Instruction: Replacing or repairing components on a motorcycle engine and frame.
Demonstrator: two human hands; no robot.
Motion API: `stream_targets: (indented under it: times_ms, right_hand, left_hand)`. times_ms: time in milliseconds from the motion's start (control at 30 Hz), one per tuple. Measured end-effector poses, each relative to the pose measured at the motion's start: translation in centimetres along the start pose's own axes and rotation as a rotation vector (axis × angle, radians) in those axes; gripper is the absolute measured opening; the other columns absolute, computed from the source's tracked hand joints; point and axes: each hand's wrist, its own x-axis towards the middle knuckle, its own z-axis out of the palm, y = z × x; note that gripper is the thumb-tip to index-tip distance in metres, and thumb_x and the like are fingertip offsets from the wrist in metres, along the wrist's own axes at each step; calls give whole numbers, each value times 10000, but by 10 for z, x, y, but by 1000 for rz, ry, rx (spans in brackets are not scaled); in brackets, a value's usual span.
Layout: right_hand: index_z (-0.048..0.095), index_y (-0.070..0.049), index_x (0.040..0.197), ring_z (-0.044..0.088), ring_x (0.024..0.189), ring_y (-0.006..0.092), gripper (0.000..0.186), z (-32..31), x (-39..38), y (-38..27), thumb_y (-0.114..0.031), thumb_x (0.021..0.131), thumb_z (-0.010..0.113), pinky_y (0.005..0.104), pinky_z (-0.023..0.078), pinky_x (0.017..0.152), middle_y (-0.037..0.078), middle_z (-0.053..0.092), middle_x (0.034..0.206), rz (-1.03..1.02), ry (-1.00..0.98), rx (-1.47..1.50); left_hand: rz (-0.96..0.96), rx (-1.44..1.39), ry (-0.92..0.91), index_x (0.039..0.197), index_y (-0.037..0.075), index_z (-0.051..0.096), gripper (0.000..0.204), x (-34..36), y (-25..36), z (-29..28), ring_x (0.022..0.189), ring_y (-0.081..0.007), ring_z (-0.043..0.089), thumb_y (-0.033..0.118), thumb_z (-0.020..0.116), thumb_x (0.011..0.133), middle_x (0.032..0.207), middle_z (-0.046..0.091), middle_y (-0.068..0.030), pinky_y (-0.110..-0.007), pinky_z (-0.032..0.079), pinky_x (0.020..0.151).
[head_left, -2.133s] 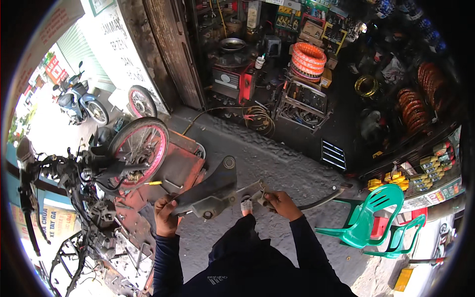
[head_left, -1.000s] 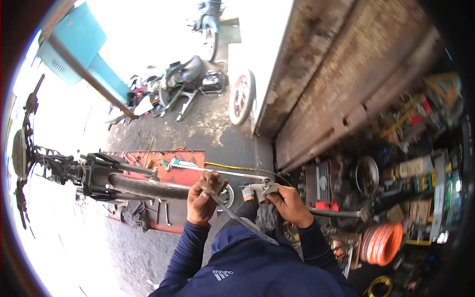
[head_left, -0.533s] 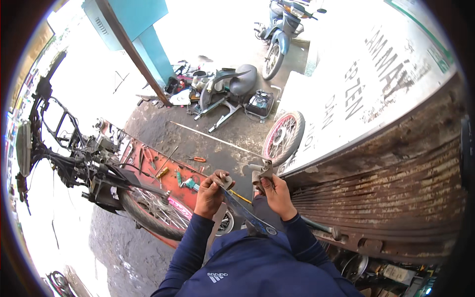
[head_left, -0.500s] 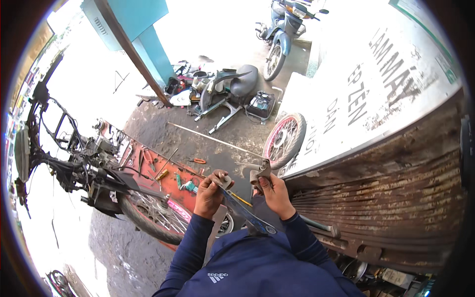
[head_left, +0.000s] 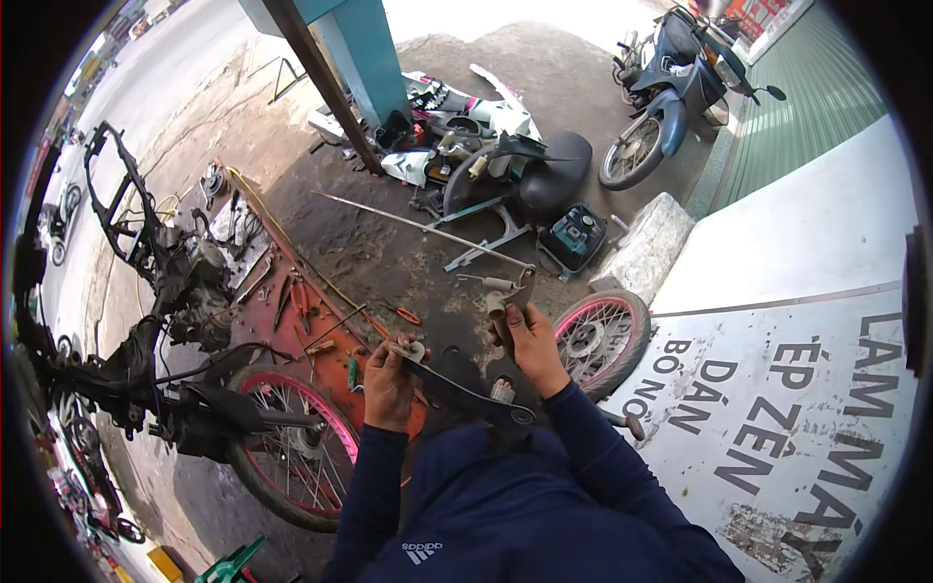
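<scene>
In my right hand (head_left: 535, 352) is a worn metal bracket (head_left: 517, 291) with a short tube on it, the fingers wrapped round its lower part. A thin spring-like piece (head_left: 486, 281) juts left from the bracket's top. My left hand (head_left: 390, 387) pinches a small round greyish piece (head_left: 415, 351) between thumb and fingers. From that hand a long dark flat strip (head_left: 465, 391) runs down to the right, ending in a rounded tip with a hole, close to my jacket. The two hands are apart, in front of my body.
Left stands a stripped motorcycle frame (head_left: 170, 282) with a pink-rimmed wheel (head_left: 292, 442). Tools, including orange-handled pliers (head_left: 303, 299), lie on a red board (head_left: 335, 374). Ahead are removed body parts (head_left: 466, 146) and a dark boxy machine (head_left: 575, 238). A loose wheel (head_left: 603, 340) leans beside a lettered white panel (head_left: 748, 389).
The view has turned, bringing more street on the left and the green shutter at the right into sight. Both hands keep their holds. The dark strip shows at a different angle.
</scene>
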Motion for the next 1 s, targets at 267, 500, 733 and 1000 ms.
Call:
stream_targets:
  times_ms: [267,500,733,1000]
  right_hand:
    - [564,-11,1089,605,705,138,385,-26,193,-7,-381,993,511,279,496,645,74,642,847,171,149,83]
    - [562,-21,1017,591,716,156,385,-51,335,-18,-397,999,482,304,499,657,77,613,828,56,201,206]
    - [595,-18,1113,630,817,155,370,-79,502,46,-359,997,510,296,509,778,68,666,897,193,285,327]
    - [575,-18,1100,626,836,180,316,-102,658,205,-308,1014,486,327,510,794,83,641,895,358,227,312]
  left_hand:
    - [-66,-30,102,868,56,603,123,180,22,-18,954,-205,599,161,650,913,994,575,-50,-429,526,889]
    - [-128,118,178,859,71,603,116,355,49,-21,960,-182,574,162,650,913,973,561,-26,-450,522,891]
    - [-147,472,252,898,78,602,123,510,31,-53,915,-146,572,169,685,901,994,565,-13,-343,483,841]
    - [-339,752,241,886,75,584,151,675,-36,-184,840,-73,501,196,664,926,887,549,43,-252,402,811]
